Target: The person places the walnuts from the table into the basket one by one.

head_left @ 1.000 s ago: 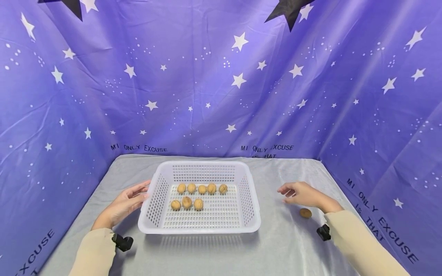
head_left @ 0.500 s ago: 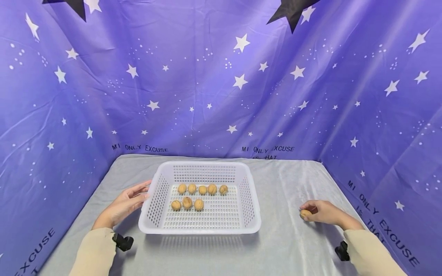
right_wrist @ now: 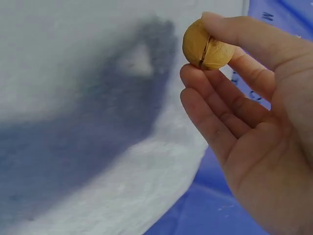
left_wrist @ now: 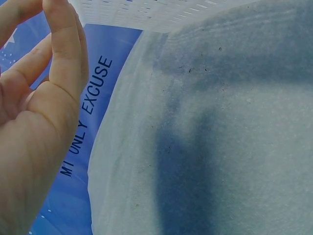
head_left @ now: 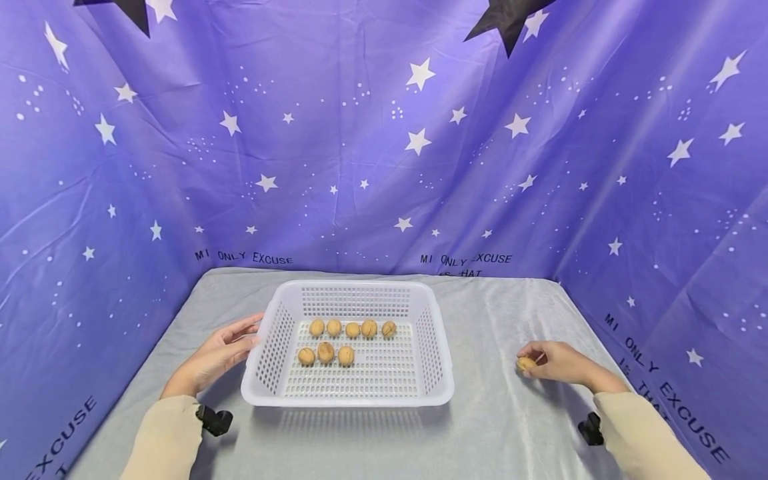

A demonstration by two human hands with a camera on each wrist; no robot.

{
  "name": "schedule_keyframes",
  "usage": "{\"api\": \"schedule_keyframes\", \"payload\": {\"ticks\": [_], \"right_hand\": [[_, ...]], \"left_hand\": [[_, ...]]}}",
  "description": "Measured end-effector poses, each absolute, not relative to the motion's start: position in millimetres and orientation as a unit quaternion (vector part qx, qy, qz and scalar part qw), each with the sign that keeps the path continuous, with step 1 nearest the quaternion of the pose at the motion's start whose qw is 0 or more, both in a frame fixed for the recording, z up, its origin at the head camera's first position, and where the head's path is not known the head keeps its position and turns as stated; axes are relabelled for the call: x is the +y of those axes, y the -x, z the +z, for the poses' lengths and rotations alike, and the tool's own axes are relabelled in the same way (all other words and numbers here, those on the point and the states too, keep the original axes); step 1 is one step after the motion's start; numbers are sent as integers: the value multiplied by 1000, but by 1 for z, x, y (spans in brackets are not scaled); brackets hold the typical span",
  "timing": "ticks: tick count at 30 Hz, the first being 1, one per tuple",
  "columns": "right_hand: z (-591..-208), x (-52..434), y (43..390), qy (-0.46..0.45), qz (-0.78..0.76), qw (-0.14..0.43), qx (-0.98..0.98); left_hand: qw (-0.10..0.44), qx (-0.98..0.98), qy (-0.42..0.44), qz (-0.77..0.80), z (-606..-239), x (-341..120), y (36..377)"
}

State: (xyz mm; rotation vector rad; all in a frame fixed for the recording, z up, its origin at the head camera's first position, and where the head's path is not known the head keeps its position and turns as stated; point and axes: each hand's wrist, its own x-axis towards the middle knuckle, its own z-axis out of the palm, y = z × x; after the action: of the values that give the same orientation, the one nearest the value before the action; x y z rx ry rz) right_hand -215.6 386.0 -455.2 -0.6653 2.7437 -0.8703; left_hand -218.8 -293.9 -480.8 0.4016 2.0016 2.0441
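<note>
Between the thumb and fingers of my right hand (head_left: 558, 362) a walnut (right_wrist: 207, 46) is pinched, over the right part of the table. Its seam faces the camera in the right wrist view, and the ring and little fingers extend below it. My left hand (head_left: 219, 353) rests its fingertips against the outer left side of a white plastic basket (head_left: 348, 401); the fingers are fairly straight. The left wrist view shows that hand (left_wrist: 44, 88) at the left, below the basket's perforated wall (left_wrist: 146, 14). Inside the basket, several walnuts (head_left: 345, 356) stand in two rows, the front row shorter.
A grey cloth (head_left: 480, 427) covers the table. Purple star-printed curtains (head_left: 336, 133) rise along its back and both sides. Bare basket floor (head_left: 390, 373) shows to the right of the front row.
My right hand moved right and toward me to the walnut on the table, took hold of it, and has since shifted slightly left and away with it. The left hand and basket stayed put.
</note>
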Motion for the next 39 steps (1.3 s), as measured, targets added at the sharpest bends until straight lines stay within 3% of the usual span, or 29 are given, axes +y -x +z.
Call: {"api": "schedule_keyframes", "payload": {"ticks": [16, 39], "right_hand": [[-381, 308, 253, 308, -253, 55, 916], [-347, 169, 282, 382, -192, 138, 893]], "left_hand": [[125, 696, -127, 696, -478, -293, 218], [122, 693, -142, 696, -482, -294, 220]]}}
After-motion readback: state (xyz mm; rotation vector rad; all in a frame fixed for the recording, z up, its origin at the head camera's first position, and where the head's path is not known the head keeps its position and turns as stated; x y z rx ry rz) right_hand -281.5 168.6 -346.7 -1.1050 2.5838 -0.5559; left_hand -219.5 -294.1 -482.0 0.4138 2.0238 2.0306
